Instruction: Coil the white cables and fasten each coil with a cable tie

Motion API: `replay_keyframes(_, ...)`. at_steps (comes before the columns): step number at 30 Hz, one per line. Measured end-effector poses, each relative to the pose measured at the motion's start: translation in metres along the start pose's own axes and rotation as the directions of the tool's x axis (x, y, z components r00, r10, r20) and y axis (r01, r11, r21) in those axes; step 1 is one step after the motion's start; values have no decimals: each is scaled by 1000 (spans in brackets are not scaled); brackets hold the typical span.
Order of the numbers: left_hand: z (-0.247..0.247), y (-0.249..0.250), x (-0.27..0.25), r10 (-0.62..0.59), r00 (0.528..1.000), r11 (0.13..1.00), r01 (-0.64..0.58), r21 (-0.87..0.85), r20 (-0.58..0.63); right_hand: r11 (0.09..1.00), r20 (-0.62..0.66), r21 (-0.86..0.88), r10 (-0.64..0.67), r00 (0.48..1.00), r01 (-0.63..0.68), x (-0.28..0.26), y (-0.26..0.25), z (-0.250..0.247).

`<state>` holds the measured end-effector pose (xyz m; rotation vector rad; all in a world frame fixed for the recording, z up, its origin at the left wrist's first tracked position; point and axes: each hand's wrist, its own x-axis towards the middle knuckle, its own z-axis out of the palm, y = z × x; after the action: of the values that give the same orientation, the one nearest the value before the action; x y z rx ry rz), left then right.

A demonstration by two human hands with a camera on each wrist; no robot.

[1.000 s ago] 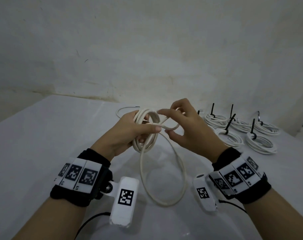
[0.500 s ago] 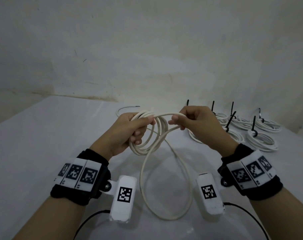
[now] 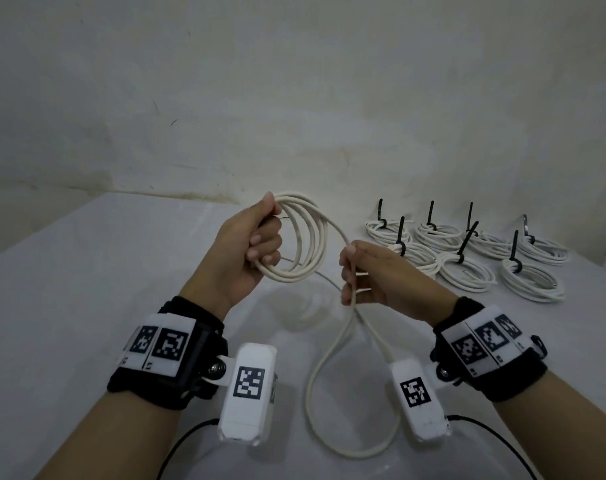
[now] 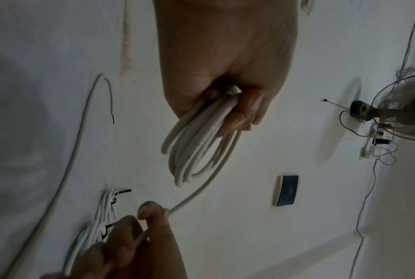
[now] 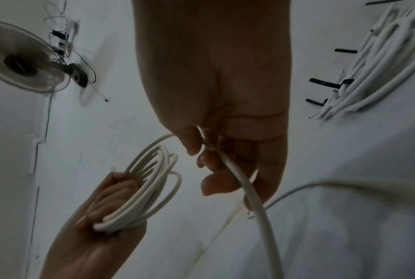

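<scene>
The left hand point(image 3: 246, 251) was clenched round the gathered coil point(image 3: 305, 237) of white cable, holding its loops upright above the table point(image 3: 69, 306). The right hand point(image 3: 374, 275), its fingers curled round the free run of cable point(image 3: 332, 348), had dropped away from the coil since half a second before – then it was laying a turn at the top, just beside the left thumb. Below both hands the slack hung in one long loop, so a turn or so looked left to wind. Beyond the right hand lay the finished coils point(image 3: 467, 271), each cinched with a black cable tie point(image 3: 464, 244).
</scene>
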<state>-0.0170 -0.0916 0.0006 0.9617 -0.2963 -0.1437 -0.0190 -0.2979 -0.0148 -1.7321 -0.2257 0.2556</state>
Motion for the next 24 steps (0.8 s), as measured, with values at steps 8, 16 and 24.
replay_keyframes(8, -8, 2, 4, 77, 995, 989, -84, -125, -61, 953, -82, -304, -25, 996, -1, -10, 7, 14)
replay_keyframes(16, -9, 0, 7, 163, 977, 980, -177, -95, -139, 827, 30, -536, -184, 982, 171, -16, 13, 14)
replay_keyframes(24, -1, -7, 4, 165, 983, 963, -143, 227, -78, 51, 537, -810, -334, 774, 584, -34, -8, 29)
